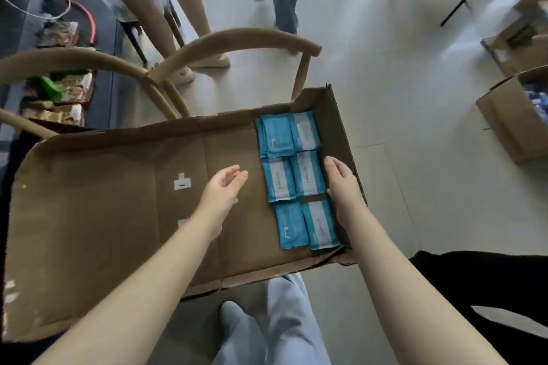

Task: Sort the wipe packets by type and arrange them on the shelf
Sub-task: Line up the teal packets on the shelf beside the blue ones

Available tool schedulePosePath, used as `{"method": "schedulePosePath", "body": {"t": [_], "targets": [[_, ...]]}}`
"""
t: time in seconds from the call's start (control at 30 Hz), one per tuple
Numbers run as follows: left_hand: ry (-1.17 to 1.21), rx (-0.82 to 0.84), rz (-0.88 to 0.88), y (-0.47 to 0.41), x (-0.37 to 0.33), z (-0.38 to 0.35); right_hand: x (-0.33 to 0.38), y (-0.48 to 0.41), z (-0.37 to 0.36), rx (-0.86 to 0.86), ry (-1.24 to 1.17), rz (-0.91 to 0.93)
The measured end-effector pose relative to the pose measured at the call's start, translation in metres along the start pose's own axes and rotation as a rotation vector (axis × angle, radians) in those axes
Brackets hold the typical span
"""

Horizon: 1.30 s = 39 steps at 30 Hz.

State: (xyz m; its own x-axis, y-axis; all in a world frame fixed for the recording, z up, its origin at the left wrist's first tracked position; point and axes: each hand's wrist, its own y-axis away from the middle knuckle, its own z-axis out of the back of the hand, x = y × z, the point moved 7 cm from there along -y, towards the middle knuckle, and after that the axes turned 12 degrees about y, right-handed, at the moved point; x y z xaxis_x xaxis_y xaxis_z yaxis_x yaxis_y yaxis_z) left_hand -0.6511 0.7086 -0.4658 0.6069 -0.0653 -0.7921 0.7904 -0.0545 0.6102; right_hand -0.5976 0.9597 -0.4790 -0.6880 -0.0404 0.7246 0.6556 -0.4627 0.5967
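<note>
Head camera looks down into a wide, flat cardboard box (118,216). The blue wipe packets (293,178) lie at its right end, two side by side and three deep, from the far right corner down to the near right corner. They all look like one kind, so this seems to be one sorted group. Some lie with the bar code up.

The right hand (341,184) has straight fingers held together. It lies between the packets and the right wall of the box, against the packets' edge, likely to push them into a neat block.

The left hand (224,190) is loose, palm turned toward the packets. It holds nothing and hangs over bare cardboard just beside them, maybe to stop them sliding left.

A wooden chair (237,38) stands behind the box. No shelf shows.
</note>
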Motion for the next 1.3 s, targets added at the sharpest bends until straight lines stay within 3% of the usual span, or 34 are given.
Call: {"method": "schedulePosePath", "body": {"t": [0.3, 0.53, 0.7, 1.1, 1.17, 1.3], "targets": [[0.030, 0.014, 0.106, -0.127, 0.018, -0.056, -0.003, -0.140, -0.025, -0.006, 0.111, -0.054], [0.108, 0.024, 0.252, -0.185, 0.028, -0.083, -0.006, -0.175, -0.044, 0.042, 0.181, -0.149], [0.107, -0.108, 0.275, -0.205, 0.031, -0.077, -0.009, -0.192, -0.053, 0.081, 0.240, -0.170], [0.080, -0.104, 0.291, -0.214, 0.030, -0.069, -0.015, -0.203, -0.069, -0.159, 0.403, -0.248], [0.078, -0.090, 0.272, -0.210, 0.029, -0.066, -0.013, -0.200, -0.068, -0.161, 0.327, -0.220], [0.176, -0.104, 0.263, -0.195, 0.027, -0.052, -0.005, -0.179, -0.066, -0.082, -0.066, -0.168]]}}
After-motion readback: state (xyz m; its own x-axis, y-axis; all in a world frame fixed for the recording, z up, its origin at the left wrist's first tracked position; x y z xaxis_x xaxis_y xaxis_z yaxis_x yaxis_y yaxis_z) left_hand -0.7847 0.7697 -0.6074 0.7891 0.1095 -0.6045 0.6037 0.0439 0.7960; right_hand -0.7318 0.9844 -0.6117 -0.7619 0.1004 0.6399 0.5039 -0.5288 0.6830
